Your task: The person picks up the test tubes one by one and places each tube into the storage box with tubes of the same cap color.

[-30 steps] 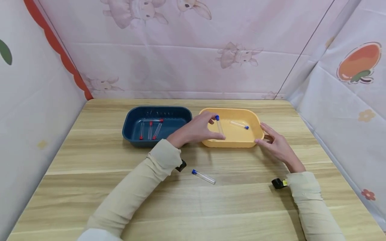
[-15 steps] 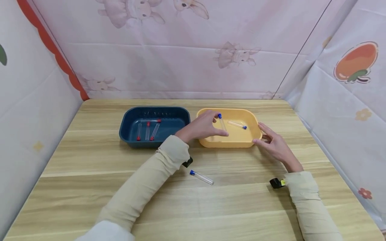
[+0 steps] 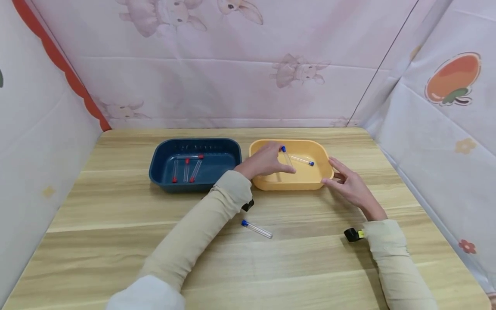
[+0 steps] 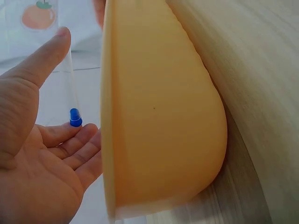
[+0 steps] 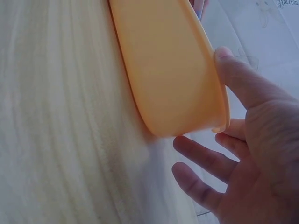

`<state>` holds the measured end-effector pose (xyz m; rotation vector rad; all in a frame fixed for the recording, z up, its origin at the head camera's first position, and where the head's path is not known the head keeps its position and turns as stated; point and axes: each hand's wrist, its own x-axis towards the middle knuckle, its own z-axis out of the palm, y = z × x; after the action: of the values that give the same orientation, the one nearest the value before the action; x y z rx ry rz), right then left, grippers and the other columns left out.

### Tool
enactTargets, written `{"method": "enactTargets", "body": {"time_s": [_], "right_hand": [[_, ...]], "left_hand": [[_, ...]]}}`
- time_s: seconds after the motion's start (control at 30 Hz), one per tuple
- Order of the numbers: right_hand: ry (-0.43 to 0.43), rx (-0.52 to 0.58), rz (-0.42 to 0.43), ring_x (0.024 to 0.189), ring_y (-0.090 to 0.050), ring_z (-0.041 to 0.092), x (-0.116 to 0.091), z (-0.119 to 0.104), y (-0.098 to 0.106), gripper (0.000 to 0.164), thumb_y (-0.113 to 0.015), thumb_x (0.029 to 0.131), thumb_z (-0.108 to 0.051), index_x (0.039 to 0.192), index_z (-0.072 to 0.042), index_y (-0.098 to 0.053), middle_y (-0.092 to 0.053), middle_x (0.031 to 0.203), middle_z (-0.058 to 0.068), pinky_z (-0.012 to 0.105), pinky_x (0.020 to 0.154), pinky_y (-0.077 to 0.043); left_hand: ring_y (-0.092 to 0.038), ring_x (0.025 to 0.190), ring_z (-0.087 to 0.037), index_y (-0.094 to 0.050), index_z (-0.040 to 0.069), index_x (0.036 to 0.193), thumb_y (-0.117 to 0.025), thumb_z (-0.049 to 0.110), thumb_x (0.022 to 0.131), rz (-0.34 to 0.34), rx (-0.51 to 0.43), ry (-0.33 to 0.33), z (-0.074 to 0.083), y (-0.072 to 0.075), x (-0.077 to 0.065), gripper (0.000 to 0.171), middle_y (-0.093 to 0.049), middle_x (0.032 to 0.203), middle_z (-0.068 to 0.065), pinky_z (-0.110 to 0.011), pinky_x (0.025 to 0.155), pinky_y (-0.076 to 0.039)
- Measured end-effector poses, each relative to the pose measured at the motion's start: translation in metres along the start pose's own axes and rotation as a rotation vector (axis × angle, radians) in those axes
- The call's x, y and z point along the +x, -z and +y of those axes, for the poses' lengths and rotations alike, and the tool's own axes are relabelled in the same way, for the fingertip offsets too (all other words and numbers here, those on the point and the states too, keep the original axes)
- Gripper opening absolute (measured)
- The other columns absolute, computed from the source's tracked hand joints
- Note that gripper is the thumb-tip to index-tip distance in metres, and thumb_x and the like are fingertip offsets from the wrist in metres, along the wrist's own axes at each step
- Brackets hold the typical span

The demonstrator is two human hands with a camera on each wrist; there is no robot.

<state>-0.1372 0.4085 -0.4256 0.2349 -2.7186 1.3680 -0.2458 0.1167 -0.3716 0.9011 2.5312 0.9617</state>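
Between its thumb and fingertips my left hand point(image 3: 267, 161) pinches a clear test tube point(image 3: 287, 156) by its two ends, over the yellow tray point(image 3: 288, 186). In the left wrist view the tube's blue cap point(image 4: 75, 117) rests against the fingers and the thumb point(image 4: 58, 44) presses the other end. A second blue-capped tube point(image 3: 300, 160) lies inside the yellow tray. My right hand point(image 3: 350, 186) holds that tray at its right end, thumb on the rim and fingers spread around the corner, as the right wrist view also shows.
Left of the yellow tray stands a dark blue tray point(image 3: 190, 188) with several red-capped tubes point(image 3: 196, 171). Another blue-capped tube point(image 3: 257, 230) lies on the wooden table point(image 3: 302, 267), in front of the trays. Patterned cloth walls point(image 3: 217, 94) enclose the back and sides.
My left hand has moved a little to the right over the yellow tray, still pinching the tube. The right hand keeps its place on the tray, and the head view has shifted slightly.
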Motion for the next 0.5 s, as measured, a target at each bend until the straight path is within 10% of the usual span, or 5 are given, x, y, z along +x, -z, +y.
{"method": "enactTargets", "body": {"time_s": [0.5], "right_hand": [[-0.009, -0.009, -0.009, 0.127, -0.057, 0.049, 0.000, -0.002, 0.001, 0.078, -0.075, 0.096, -0.009, 0.159, 0.003, -0.030, -0.021, 0.167, 0.024, 0.006, 0.087, -0.046]], "left_hand": [[-0.048, 0.110, -0.022, -0.056, 0.001, 0.126, -0.083, 0.048, 0.086, -0.025, 0.043, 0.041, 0.003, -0.013, 0.014, 0.067, -0.052, 0.124, -0.009, -0.034, 0.096, -0.045]]}}
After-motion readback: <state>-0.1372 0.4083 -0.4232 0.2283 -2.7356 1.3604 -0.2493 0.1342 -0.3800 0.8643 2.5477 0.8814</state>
